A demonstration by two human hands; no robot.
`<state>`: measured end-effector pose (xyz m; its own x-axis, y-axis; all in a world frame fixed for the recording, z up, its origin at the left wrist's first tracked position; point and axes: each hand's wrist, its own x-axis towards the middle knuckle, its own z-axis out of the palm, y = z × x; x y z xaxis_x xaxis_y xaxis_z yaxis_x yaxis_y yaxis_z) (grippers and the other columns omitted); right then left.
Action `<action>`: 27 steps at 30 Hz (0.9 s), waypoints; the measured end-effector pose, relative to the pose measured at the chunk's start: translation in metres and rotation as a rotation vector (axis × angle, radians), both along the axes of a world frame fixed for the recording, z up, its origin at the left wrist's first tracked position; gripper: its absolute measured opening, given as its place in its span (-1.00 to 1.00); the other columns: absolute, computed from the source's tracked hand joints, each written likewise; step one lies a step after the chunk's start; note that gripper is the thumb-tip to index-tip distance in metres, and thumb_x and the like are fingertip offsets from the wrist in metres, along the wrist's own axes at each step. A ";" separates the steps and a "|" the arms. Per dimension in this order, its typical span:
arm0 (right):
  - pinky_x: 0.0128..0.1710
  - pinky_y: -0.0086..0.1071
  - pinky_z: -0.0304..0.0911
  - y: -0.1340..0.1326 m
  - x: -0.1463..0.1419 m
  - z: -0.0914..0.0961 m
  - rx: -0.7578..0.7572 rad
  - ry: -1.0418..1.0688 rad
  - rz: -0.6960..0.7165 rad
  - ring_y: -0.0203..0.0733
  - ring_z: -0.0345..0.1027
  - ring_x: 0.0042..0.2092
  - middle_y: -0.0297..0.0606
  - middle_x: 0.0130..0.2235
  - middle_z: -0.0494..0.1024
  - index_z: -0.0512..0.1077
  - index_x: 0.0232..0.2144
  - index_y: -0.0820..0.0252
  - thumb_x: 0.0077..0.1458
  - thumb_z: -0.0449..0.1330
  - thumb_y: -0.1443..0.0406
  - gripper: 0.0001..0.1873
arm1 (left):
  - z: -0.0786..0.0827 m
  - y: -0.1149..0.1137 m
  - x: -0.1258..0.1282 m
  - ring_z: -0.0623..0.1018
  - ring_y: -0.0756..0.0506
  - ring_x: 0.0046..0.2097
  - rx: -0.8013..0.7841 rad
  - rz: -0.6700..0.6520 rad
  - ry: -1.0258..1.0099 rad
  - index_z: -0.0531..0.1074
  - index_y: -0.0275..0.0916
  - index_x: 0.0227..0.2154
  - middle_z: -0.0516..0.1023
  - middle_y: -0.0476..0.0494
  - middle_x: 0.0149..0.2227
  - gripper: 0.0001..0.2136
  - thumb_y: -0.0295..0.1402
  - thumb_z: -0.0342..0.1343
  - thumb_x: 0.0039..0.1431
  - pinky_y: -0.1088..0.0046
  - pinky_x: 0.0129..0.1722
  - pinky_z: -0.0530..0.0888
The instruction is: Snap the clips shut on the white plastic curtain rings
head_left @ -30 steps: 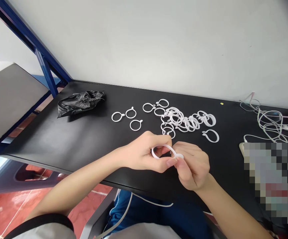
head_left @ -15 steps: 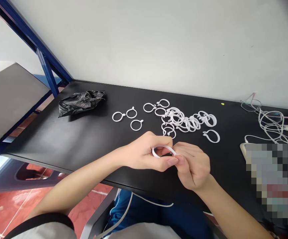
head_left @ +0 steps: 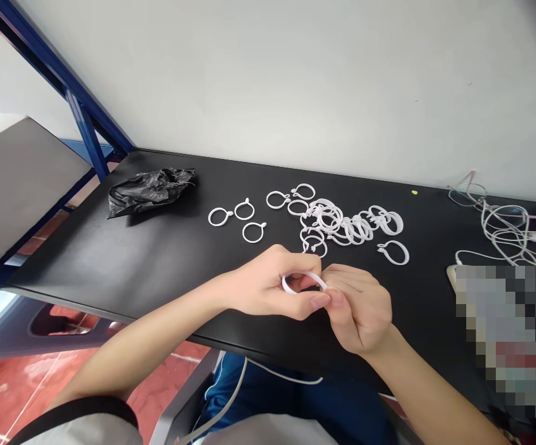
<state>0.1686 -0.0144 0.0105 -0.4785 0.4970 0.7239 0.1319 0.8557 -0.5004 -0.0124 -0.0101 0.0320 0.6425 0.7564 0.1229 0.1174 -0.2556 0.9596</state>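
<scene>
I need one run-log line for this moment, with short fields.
left hand: grips white plastic ring | right hand: pinches same ring | heap of white plastic rings: behind hands on black table

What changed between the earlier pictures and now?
The right hand has closed over the right end of the ring, which stuck out a second ago. The left hand keeps its pinch on it. Both hands stayed over the near edge of the table. The loose rings, bag and cables lie as before.
</scene>
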 end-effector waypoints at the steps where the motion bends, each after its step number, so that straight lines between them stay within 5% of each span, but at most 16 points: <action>1: -0.53 -0.39 0.08 0.000 0.000 0.000 0.001 -0.003 0.002 -0.32 0.08 -0.58 -0.41 -0.62 0.26 0.21 -0.51 0.13 0.28 -0.05 0.47 -0.68 | 0.000 0.000 0.000 0.10 0.11 -0.55 -0.001 0.002 0.001 0.18 -0.22 -0.53 0.14 0.16 -0.61 -0.74 -0.24 0.10 0.13 0.58 -0.58 0.13; 27: -0.54 -0.37 0.16 0.005 0.004 0.006 -0.032 -0.008 0.117 -0.29 0.18 -0.60 -0.41 -0.64 0.28 0.29 -0.49 0.14 0.34 -0.09 0.41 -0.65 | 0.000 -0.004 0.005 0.06 0.11 -0.57 0.087 0.035 -0.068 0.15 -0.20 -0.56 0.10 0.18 -0.64 -0.76 -0.28 0.08 0.09 0.58 -0.59 0.12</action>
